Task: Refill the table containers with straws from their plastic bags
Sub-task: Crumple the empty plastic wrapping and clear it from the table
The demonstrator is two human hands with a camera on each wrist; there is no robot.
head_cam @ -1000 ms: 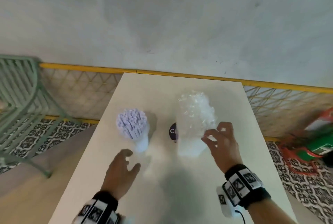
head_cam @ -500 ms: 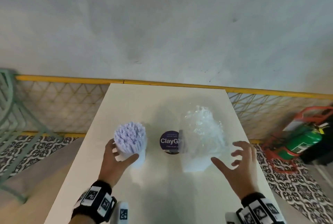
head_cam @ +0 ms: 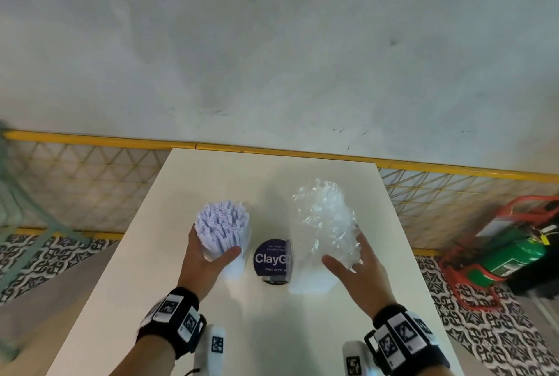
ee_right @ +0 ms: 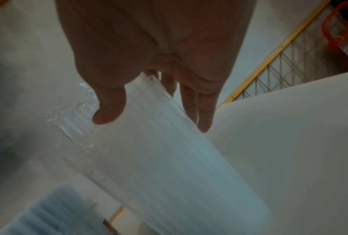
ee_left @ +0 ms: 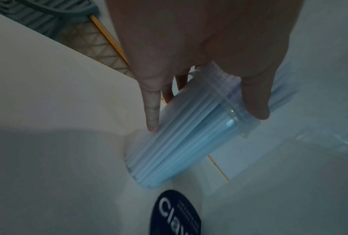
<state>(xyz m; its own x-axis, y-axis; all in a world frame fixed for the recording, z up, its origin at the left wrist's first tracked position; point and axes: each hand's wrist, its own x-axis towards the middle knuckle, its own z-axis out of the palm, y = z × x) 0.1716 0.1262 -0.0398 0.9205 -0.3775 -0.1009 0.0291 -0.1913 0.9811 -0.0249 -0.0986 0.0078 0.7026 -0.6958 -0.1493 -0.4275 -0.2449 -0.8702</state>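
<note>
Head view: a clear cup (head_cam: pixel 234 257) packed with pale lilac straws (head_cam: pixel 222 224) stands upright on the white surface (head_cam: pixel 145 285), left of centre. The left hand (head_cam: pixel 205 260) wraps it from the near side, thumb on its right flank and fingers round the left, gripping the cup below the straw tips. To the right stands a clear plastic bag (head_cam: pixel 323 224) of white straws, its crumpled top uppermost. The right hand (head_cam: pixel 360 272) cups the bag's right side with fingers spread and only lightly bent, thumb at the near face, touching the film; I read the hand as open against it. Between cup and bag lies a dark round sticker (head_cam: pixel 270 257) reading "ClayG…".

The left wrist view shows what the head view hides: the cup's ribbed rim (ee_left: pixel 229 98) under the thumb, a finger laid straight down the wall, the straws reaching the base. The right wrist view shows the bag's film (ee_right: pixel 169 151) between thumb and fingers, straws running lengthwise inside.

Beyond the surface: a yellow mesh fence (head_cam: pixel 90 182), a green fire extinguisher (head_cam: pixel 514 254), patterned floor tiles (head_cam: pixel 499 330).
</note>
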